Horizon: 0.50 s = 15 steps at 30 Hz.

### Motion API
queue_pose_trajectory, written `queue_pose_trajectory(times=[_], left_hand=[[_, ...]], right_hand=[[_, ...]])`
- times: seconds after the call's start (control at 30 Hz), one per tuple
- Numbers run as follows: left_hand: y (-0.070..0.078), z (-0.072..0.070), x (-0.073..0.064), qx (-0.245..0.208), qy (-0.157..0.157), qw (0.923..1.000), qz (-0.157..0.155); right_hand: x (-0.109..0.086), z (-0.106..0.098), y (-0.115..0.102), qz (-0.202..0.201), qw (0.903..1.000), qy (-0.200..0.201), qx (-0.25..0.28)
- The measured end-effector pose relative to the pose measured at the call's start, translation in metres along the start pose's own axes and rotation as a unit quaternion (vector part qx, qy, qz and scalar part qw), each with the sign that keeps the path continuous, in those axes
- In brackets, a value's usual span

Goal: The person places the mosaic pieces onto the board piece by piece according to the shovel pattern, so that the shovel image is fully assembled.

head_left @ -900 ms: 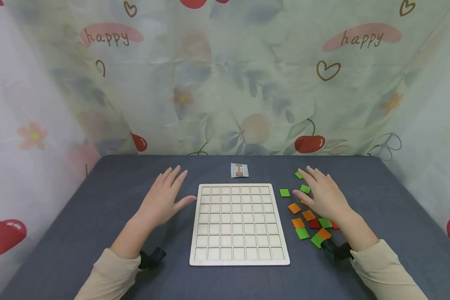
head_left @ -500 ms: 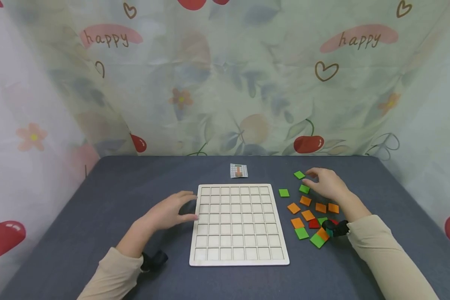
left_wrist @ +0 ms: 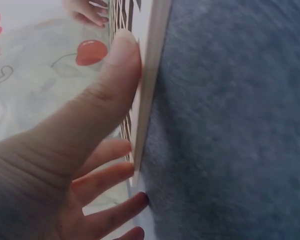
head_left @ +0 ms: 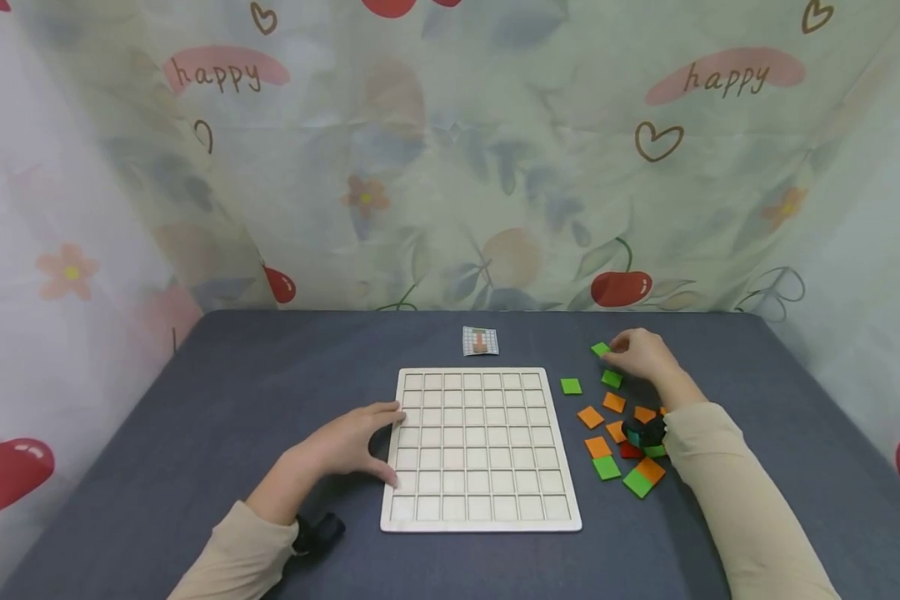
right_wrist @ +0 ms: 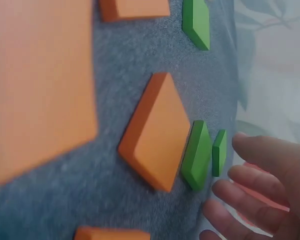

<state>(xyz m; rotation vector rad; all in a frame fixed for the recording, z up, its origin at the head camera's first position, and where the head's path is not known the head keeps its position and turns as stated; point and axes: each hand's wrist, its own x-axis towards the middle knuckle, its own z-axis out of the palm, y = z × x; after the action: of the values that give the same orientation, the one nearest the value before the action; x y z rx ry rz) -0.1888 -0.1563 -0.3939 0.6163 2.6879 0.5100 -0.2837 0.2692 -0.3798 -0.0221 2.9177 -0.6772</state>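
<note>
A white gridded board (head_left: 390, 500) lies flat on the dark table. My left hand (head_left: 351, 442) rests at its left edge, thumb low and fingers higher along the frame. In the left wrist view the thumb (left_wrist: 117, 65) touches the board's rim (left_wrist: 149, 75), the other fingers spread loosely. At the right, my right hand (head_left: 642, 354) reaches to the farthest green square tile (head_left: 600, 349), its fingertips right at the tile's side. The right wrist view has this green tile (right_wrist: 219, 152) lying on the cloth beside the loosely bent fingers.
Several orange tiles (head_left: 590, 417), green tiles (head_left: 607, 467) and a red tile (head_left: 630, 451) lie scattered right of the board, some under the right forearm. A small pattern card (head_left: 480, 341) lies behind the board. A printed curtain (head_left: 450, 167) hangs behind the table.
My left hand has come down and toward me, onto the board's left edge. My right hand has lowered, its fingers drawing together near the farthest green tile.
</note>
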Motion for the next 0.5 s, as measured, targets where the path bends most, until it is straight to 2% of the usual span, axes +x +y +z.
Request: queue_pose_trajectory(times=[0.27,0.5], left_hand=[[0.0101,-0.0030,-0.0008,0.017,0.004,0.9997,-0.016],[0.0111,-0.0022,0.0006,0.016,0.005,0.9996,-0.024]], right_hand=[[0.0065,0.0034,-0.0031,0.057,0.9982,0.006,0.016],[0.0077,0.0070,-0.0042,0.079,0.9966,0.018,0.015]])
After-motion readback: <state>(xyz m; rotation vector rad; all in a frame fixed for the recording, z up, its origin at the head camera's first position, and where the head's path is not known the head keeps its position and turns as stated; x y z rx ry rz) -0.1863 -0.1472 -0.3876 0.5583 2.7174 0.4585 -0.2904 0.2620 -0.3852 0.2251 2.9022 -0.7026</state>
